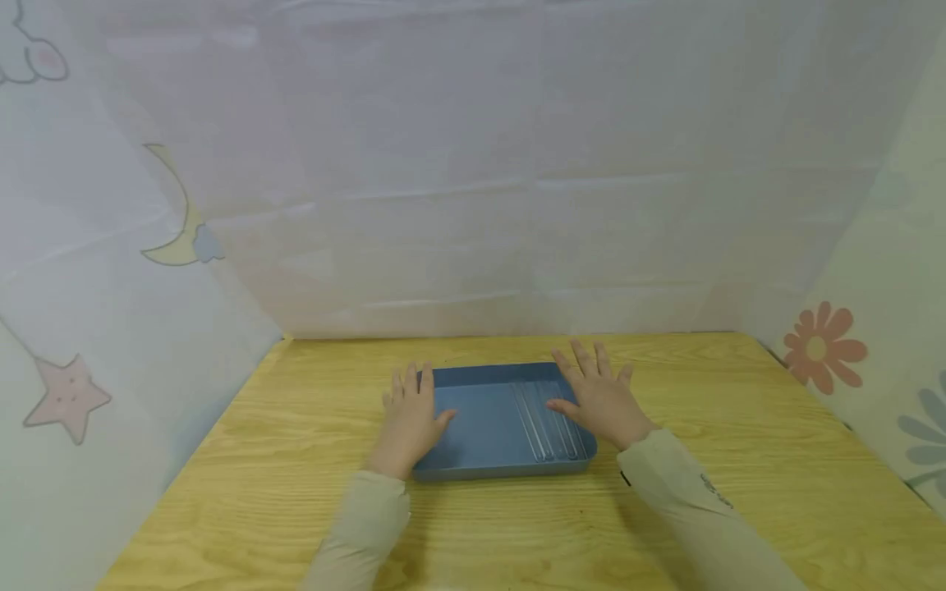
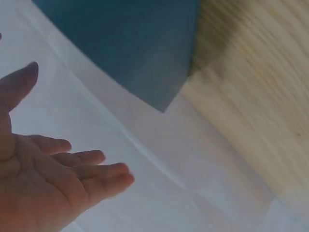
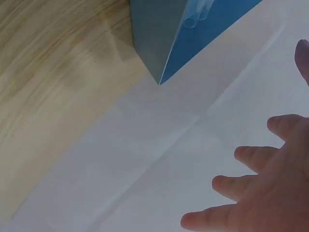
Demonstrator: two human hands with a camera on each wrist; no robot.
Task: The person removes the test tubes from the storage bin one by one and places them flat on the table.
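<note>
A shallow blue rectangular tray [image 1: 480,427] rests on the table, its walls low and straight. Several clear test tubes [image 1: 545,450] lie side by side in its right part, and the ends of some tubes [image 3: 190,22] show over the wall in the right wrist view. Beside the tray's left end is my left hand [image 1: 406,423], fingers extended and thumb spread. Fingers splayed, my right hand [image 1: 604,404] hovers at the right end and hides part of the tray's far corner. Both wrist views show bare palms, with nothing held and the fingers apart from the tray.
The wooden table [image 1: 296,460] reaches back to a pale hanging sheet [image 1: 473,205]. More printed sheeting flanks both sides, with a moon [image 1: 177,246] and star [image 1: 68,398] on the left and an orange flower [image 1: 824,349] on the right.
</note>
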